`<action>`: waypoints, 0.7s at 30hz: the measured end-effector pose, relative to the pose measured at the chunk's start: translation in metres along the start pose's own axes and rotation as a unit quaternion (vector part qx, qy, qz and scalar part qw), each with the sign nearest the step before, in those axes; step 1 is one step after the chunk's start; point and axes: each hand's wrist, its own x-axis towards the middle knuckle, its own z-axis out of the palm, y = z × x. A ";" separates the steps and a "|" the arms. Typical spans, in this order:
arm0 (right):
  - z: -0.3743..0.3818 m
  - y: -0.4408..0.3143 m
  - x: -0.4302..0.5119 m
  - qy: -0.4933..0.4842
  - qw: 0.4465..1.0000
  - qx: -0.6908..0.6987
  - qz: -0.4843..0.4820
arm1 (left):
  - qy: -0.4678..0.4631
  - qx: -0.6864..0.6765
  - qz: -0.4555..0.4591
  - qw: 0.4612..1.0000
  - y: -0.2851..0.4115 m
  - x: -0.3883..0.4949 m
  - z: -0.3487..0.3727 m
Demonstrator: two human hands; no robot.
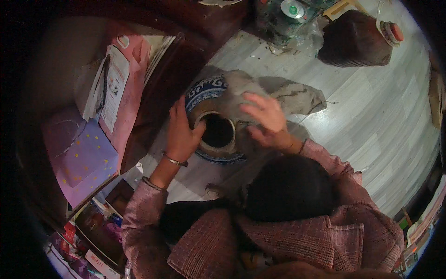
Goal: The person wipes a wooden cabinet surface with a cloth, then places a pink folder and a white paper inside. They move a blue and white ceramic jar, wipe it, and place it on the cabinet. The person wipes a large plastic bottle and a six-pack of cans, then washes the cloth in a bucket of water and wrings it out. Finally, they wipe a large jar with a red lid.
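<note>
A round jar with blue-and-white scroll bands (pixel 208 90) stands on the floor in front of me, its wide dark mouth facing up. My left hand (pixel 183 130) holds its left side, thumb over the edge of the mouth and fingers along the outer shoulder. Over the jar's far right side lies a crumpled grey-beige cloth (pixel 296 94), stretching right across the floor with a thin string at its end. My right hand (pixel 266 120), blurred, is above the cloth to the right of the mouth, its fingers apart. Whether it touches the cloth is unclear. The jar's inside is too dark to see.
A large dark-filled jug (pixel 355 40) with a red cap lies at the upper right. Beside it are a drink can (pixel 292 9) and clear plastic. Dark wooden furniture at the left holds a pink paper bag (pixel 130 80) and a purple star-patterned bag (pixel 87 157). Pale plank flooring (pixel 369 115) extends right.
</note>
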 end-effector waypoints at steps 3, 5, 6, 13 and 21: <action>0.020 0.015 -0.024 0.072 0.976 0.151 0.138 | 0.040 -0.027 0.016 0.999 -0.012 -0.009 0.017; 0.036 0.031 -0.047 0.153 0.899 0.316 0.261 | 0.059 -0.039 0.023 0.997 -0.017 -0.009 0.022; 0.046 0.038 -0.057 0.194 0.840 0.395 0.316 | 0.048 -0.041 0.015 0.998 -0.018 -0.009 0.024; 0.040 0.034 -0.069 0.171 0.965 0.095 0.176 | 0.038 -0.039 -0.009 0.998 -0.020 -0.008 0.022; 0.013 0.056 0.057 -0.102 0.988 0.115 -0.002 | 0.037 -0.035 0.027 0.998 -0.022 -0.004 0.015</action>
